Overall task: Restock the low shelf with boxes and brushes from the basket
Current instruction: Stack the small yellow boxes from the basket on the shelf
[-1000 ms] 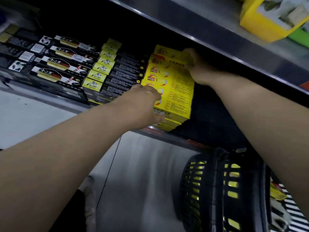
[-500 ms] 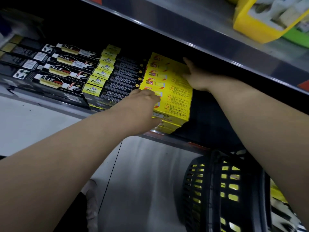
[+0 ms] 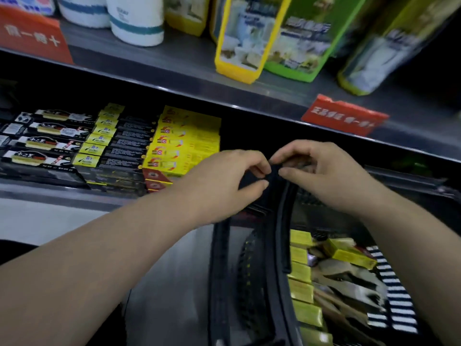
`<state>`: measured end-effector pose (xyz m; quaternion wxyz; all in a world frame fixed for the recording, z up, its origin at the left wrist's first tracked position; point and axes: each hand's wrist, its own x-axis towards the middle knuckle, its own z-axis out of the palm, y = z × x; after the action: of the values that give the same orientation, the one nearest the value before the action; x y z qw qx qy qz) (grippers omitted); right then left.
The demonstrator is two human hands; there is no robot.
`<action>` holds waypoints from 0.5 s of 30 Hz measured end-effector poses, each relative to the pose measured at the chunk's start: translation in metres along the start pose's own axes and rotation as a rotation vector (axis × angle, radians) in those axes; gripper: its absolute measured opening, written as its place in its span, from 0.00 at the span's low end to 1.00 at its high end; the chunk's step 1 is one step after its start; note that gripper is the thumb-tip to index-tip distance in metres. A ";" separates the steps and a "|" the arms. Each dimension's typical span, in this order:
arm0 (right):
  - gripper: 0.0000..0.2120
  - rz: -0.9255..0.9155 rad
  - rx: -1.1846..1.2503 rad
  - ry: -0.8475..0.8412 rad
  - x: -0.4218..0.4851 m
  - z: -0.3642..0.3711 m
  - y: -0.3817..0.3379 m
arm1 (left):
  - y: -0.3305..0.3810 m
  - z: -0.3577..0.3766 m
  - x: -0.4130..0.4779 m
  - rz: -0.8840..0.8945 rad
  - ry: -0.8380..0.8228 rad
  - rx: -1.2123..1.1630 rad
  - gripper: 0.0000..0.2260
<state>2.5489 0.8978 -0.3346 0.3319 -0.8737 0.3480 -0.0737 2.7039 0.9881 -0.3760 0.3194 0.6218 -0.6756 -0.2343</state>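
Where the hands meet: the left hand (image 3: 224, 181) and the right hand (image 3: 324, 178) hang mid-frame with fingers curled, their tips almost touching over the top of the handle (image 3: 284, 221); blur hides whether either pinches it.
Basket: a black slotted plastic basket (image 3: 219, 270) at lower right, below the hands. It holds small yellow boxes (image 3: 300, 290) in a row along its left wall, pale wooden brushes (image 3: 349, 278) and a black-and-white striped pack (image 3: 396, 295).
Low shelf: the dark low shelf (image 3: 50, 193) runs across the left of the frame. A shelved yellow stack (image 3: 187, 143) sits just left of the left hand, with red-ended boxes (image 3: 154, 178) beneath. Black cartons with yellow ends (image 3: 119, 146) come next, and black brush cartons (image 3: 45, 141) lie at far left.
In the way: the handle arches upright between the hands and the basket's contents.
Upper shelf: the grey metal upper shelf (image 3: 174, 63) carries white rolls (image 3: 134, 21), a yellow pack (image 3: 239, 38), a green pack (image 3: 299, 46) and a red price tag (image 3: 344, 118).
Floor: the pale, glossy floor (image 3: 162, 283) shows at bottom centre.
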 end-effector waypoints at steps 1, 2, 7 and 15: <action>0.11 0.017 0.017 0.018 -0.014 -0.007 0.008 | 0.011 0.007 0.001 0.047 -0.016 0.012 0.09; 0.11 0.043 0.022 0.030 -0.026 -0.012 0.018 | 0.021 0.015 0.003 0.082 -0.037 0.015 0.09; 0.05 0.316 -0.018 0.049 -0.079 -0.035 0.109 | 0.060 0.064 0.016 0.159 -0.186 0.033 0.09; 0.21 0.733 -0.374 -0.234 -0.148 -0.010 0.269 | 0.082 0.122 0.028 0.148 -0.387 0.090 0.09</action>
<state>2.2843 0.8455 -0.4814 0.2091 -0.7400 0.6028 0.2129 2.5590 0.9599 -0.3973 0.1720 0.5275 -0.7781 -0.2947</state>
